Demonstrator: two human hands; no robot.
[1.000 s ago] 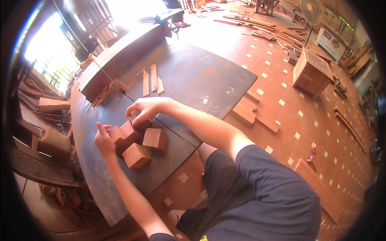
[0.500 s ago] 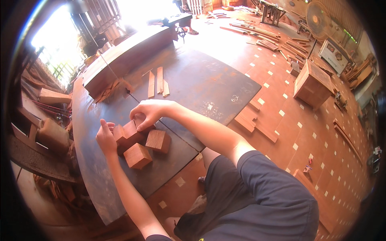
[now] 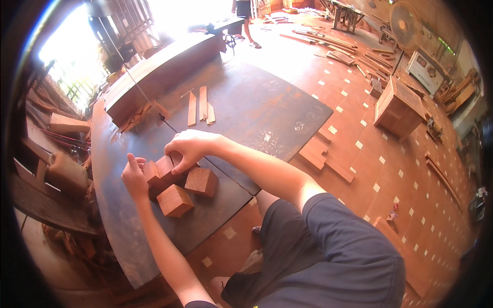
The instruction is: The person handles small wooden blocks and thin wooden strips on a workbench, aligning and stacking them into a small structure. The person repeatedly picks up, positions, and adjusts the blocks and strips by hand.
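Note:
Reddish-brown wooden blocks are grouped on the dark metal saw table [image 3: 246,108]. My right hand [image 3: 190,148] arches over the far blocks, thumb and fingers closed round a wooden block [image 3: 164,165]; its far side is hidden by the hand. My left hand [image 3: 134,177] is upright at the left side of another block [image 3: 151,172], fingers extended, its palm side against or very near the wood. Nearer to me sits a loose cube-like block [image 3: 175,200], and to its right another block [image 3: 201,181]. Neither loose block is touched by a hand.
A thin saw blade [image 3: 137,83] runs down to the table beyond my hands. Behind stands a long wooden fence [image 3: 169,74]. Thin offcuts [image 3: 203,104] lie on the table. A wooden cabinet [image 3: 399,109] and boards [image 3: 313,154] are on the tiled floor. Another person's legs [image 3: 247,25] show far off.
My hands and the blocks hold nearly the same place, with a very slight shift left in the picture. The far person's legs have come further into view.

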